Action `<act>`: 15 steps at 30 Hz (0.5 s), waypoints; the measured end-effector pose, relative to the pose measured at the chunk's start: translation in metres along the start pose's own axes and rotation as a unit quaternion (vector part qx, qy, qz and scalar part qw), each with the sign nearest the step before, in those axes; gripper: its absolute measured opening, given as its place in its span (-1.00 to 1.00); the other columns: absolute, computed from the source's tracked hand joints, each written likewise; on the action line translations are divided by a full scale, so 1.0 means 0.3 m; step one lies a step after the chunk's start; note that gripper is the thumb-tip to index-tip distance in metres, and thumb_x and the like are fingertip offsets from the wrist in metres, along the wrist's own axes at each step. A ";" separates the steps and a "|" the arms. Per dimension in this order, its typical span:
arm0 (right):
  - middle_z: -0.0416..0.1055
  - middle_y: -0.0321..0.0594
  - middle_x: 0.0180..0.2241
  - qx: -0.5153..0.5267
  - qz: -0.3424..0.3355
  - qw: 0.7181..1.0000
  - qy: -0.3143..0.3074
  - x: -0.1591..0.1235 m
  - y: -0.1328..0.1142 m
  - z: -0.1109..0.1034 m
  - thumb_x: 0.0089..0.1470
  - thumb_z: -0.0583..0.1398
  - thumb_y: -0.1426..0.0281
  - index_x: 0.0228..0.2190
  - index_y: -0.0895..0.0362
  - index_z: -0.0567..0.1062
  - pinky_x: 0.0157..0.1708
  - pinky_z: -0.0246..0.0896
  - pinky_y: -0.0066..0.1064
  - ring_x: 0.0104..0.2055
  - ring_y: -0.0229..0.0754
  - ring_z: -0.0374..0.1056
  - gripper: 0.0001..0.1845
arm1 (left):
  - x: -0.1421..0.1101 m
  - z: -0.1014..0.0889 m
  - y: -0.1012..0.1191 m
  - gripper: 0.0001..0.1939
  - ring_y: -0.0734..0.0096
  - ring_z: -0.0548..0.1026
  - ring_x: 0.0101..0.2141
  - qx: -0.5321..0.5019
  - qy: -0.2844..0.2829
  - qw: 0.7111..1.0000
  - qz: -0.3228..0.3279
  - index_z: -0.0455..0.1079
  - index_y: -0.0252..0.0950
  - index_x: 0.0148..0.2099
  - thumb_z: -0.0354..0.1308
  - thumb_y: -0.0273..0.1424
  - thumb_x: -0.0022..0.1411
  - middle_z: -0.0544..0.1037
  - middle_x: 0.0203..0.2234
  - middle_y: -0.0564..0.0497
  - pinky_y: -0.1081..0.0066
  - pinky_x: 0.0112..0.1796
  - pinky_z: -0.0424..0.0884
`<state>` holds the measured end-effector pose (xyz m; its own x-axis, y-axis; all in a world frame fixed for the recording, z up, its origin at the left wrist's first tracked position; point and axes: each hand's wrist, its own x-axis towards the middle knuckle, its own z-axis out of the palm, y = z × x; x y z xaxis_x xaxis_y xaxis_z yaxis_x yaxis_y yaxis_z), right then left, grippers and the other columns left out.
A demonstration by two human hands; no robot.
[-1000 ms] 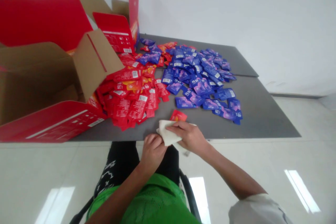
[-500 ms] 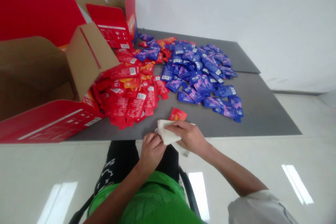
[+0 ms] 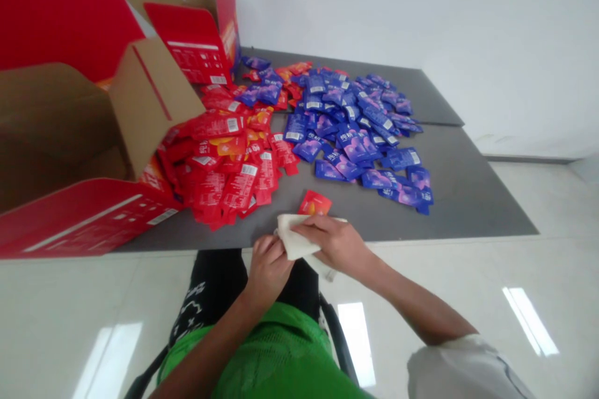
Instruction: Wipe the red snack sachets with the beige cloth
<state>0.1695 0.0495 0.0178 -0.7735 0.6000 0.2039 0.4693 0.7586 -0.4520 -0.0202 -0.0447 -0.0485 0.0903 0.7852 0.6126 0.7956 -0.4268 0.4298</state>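
Observation:
At the near edge of the grey table (image 3: 468, 199), both my hands hold a small white bag (image 3: 291, 238). My left hand (image 3: 266, 268) pinches its near left side with the fingers curled. My right hand (image 3: 334, 243) grips its top from the right, fingers closed over it. A single red packet (image 3: 315, 203) lies on the table just beyond the white bag. A heap of red packets (image 3: 229, 162) spreads to the left and a heap of blue packets (image 3: 355, 131) to the right.
A large open cardboard box (image 3: 70, 131) with red flaps stands on the left of the table. A second open red box (image 3: 206, 43) stands behind it. Pale glossy floor (image 3: 538, 299) surrounds the table, with a white wall behind.
My hands stay on the white bag with almost no shift. The view has tilted slightly, so the table contents sit a little higher and more to the left in the picture.

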 end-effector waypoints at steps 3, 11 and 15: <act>0.52 -0.20 0.02 0.000 0.033 0.999 -0.005 0.026 0.037 0.018 0.20 0.23 0.52 0.11 -0.03 0.52 -0.06 0.42 -0.40 -0.01 -0.14 0.49 -0.53 | 0.003 -0.004 0.000 -0.87 0.31 0.50 -0.21 -0.021 -0.003 1.000 -0.001 0.58 -0.15 -0.16 0.22 -0.47 0.38 0.63 -0.35 0.06 0.25 -0.15 0.35; 0.49 -0.09 0.03 -0.108 0.096 0.988 0.053 0.112 0.174 -0.081 0.17 0.20 0.55 0.16 0.08 0.49 -0.07 0.43 -0.32 -0.02 -0.03 0.48 -0.48 | -0.001 0.012 -0.001 -0.88 0.35 0.54 -0.18 -0.040 0.010 0.999 -0.005 0.56 -0.15 -0.12 0.25 -0.47 0.36 0.65 -0.32 0.09 0.26 -0.11 0.36; 0.48 -0.14 0.07 -0.034 0.036 0.998 0.044 0.031 0.033 -0.038 0.21 0.20 0.50 0.20 -0.01 0.44 -0.03 0.40 -0.37 0.05 -0.09 0.46 -0.46 | -0.006 0.010 -0.004 -0.88 0.31 0.51 -0.21 -0.020 0.011 1.000 0.002 0.57 -0.17 -0.19 0.22 -0.47 0.37 0.62 -0.36 0.04 0.26 -0.15 0.36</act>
<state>0.1718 0.0653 0.0251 -0.6982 0.6711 0.2493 0.5523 0.7265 -0.4089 -0.0196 -0.0443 -0.0523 0.0807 0.7733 0.6289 0.7706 -0.4486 0.4527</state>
